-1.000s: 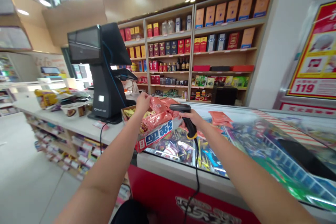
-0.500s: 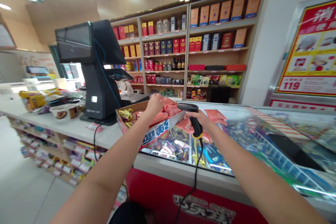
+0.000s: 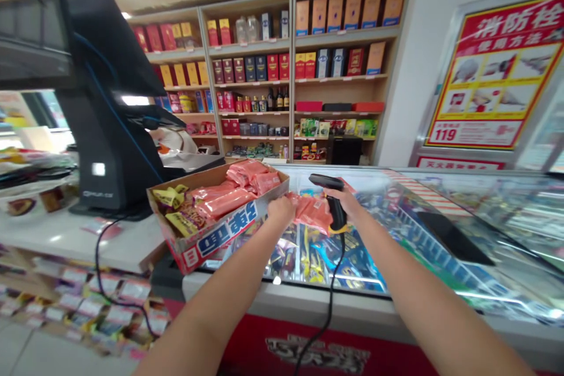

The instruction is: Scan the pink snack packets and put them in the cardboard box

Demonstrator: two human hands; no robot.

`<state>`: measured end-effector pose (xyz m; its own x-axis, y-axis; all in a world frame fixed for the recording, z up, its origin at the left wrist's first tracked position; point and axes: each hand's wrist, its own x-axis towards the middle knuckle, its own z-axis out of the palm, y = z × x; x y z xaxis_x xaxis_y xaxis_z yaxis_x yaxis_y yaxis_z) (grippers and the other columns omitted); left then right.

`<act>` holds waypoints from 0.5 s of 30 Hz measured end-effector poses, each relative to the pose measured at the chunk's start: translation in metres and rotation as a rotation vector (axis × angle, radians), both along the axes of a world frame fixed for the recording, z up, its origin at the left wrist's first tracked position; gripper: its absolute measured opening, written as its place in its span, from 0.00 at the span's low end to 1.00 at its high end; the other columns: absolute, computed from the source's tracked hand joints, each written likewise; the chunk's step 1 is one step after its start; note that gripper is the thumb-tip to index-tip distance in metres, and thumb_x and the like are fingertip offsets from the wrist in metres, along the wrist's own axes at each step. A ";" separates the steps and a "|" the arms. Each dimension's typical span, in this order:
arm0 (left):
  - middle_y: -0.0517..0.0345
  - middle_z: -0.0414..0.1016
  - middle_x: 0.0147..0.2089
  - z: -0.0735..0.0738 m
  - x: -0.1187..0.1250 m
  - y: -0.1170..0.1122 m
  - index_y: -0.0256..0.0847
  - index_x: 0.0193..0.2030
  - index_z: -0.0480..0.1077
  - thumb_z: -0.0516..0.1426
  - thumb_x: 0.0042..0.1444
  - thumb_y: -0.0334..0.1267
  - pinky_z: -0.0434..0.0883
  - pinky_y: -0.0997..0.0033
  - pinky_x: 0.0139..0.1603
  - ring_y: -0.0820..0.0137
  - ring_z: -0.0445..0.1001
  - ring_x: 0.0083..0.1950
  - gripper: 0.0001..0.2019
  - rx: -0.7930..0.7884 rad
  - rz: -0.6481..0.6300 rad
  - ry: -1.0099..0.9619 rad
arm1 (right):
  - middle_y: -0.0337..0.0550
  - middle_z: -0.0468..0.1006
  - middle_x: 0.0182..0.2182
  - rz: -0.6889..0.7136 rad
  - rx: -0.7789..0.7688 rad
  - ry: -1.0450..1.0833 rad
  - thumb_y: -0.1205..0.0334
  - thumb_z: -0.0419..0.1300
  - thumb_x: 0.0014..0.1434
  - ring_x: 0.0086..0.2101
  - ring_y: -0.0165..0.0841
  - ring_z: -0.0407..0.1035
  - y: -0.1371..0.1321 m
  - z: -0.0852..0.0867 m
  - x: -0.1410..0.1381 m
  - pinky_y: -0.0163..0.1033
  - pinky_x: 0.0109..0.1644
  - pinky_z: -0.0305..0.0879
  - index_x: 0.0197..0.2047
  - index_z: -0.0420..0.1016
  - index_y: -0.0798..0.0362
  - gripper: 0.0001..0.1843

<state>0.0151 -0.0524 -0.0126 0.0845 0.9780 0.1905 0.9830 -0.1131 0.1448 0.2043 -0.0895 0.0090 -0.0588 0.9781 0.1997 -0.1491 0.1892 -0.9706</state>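
Hands over a glass-topped freezer (image 3: 282, 299): right hand (image 3: 341, 202) closed around a corded barcode scanner (image 3: 333, 202); left hand (image 3: 281, 210) bunched just beside a pink packet (image 3: 314, 213), grip on it indeterminate. Packet sits against the scanner, beside an open cardboard box (image 3: 220, 241) holding more pink packets (image 3: 233, 194).

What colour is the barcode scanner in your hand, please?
The barcode scanner is black with a yellow collar, best in the head view.

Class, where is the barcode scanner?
Head view: the black barcode scanner sits in the right hand, beside a pink packet, above the glass-topped display case.
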 end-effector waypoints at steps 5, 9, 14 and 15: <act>0.34 0.77 0.49 -0.007 -0.006 0.004 0.32 0.46 0.77 0.56 0.56 0.55 0.71 0.63 0.51 0.53 0.76 0.52 0.26 -0.025 -0.122 -0.058 | 0.40 0.76 0.20 0.009 -0.030 0.002 0.55 0.67 0.44 0.15 0.29 0.67 0.002 -0.016 0.012 0.34 0.18 0.64 0.28 0.72 0.54 0.13; 0.40 0.78 0.46 -0.006 -0.016 -0.005 0.38 0.44 0.77 0.54 0.55 0.58 0.69 0.61 0.52 0.53 0.76 0.50 0.25 -0.022 -0.184 -0.108 | 0.39 0.75 0.20 0.047 -0.034 -0.058 0.54 0.68 0.44 0.15 0.29 0.68 0.005 -0.021 0.015 0.33 0.18 0.64 0.29 0.73 0.55 0.14; 0.36 0.78 0.45 -0.006 -0.017 -0.013 0.37 0.46 0.75 0.56 0.52 0.62 0.68 0.54 0.53 0.49 0.76 0.51 0.29 -0.003 -0.095 -0.110 | 0.38 0.76 0.21 0.058 -0.017 -0.065 0.53 0.68 0.44 0.15 0.29 0.68 0.004 -0.021 0.016 0.34 0.19 0.66 0.30 0.73 0.55 0.15; 0.35 0.78 0.44 -0.007 -0.018 -0.011 0.37 0.43 0.75 0.58 0.49 0.62 0.69 0.54 0.51 0.48 0.77 0.50 0.28 -0.004 -0.071 -0.149 | 0.38 0.76 0.22 0.058 -0.012 -0.066 0.53 0.68 0.44 0.15 0.29 0.68 0.003 -0.021 0.017 0.34 0.19 0.66 0.30 0.73 0.54 0.15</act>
<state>-0.0026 -0.0635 -0.0201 0.1246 0.9714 0.2021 0.9400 -0.1808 0.2894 0.2210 -0.0862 -0.0120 -0.1283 0.9750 0.1816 -0.0954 0.1702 -0.9808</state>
